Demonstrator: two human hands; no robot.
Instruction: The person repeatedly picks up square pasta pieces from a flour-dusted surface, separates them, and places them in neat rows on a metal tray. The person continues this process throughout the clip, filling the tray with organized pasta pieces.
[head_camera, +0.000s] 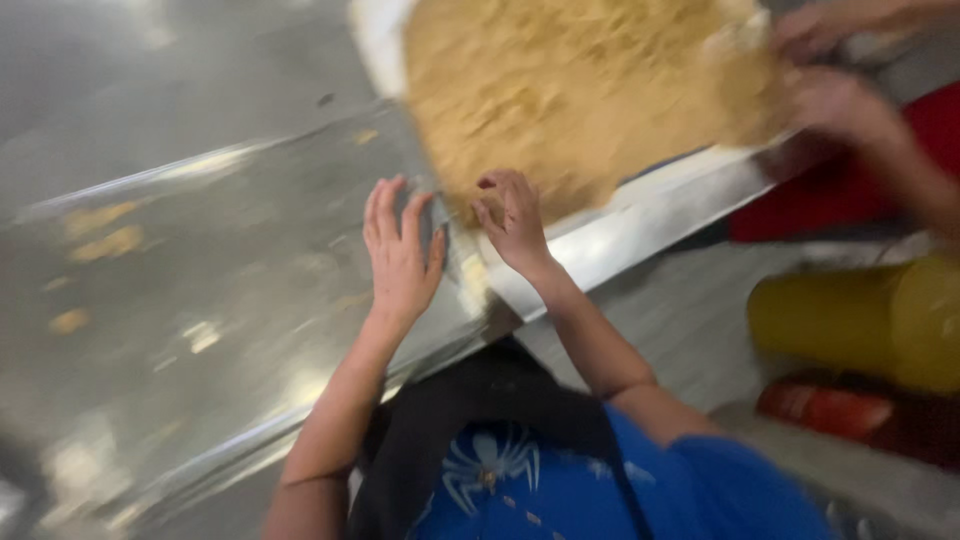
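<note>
A wide, flat sheet of tan dough (580, 85) lies on a steel table (200, 290), blurred by motion. My left hand (400, 255) rests flat on the steel with fingers spread, just left of the dough's near edge. My right hand (512, 222) has its fingers curled at the dough's near edge; whether it pinches the dough is not clear. Both of my forearms reach up from a blue shirt with a dark apron.
Another person's hands (830, 70) work the dough's far right edge, above a red garment (850, 190). A yellow container (870, 315) and a red object (825, 410) stand at the right. Small dough scraps (105, 235) dot the steel at left.
</note>
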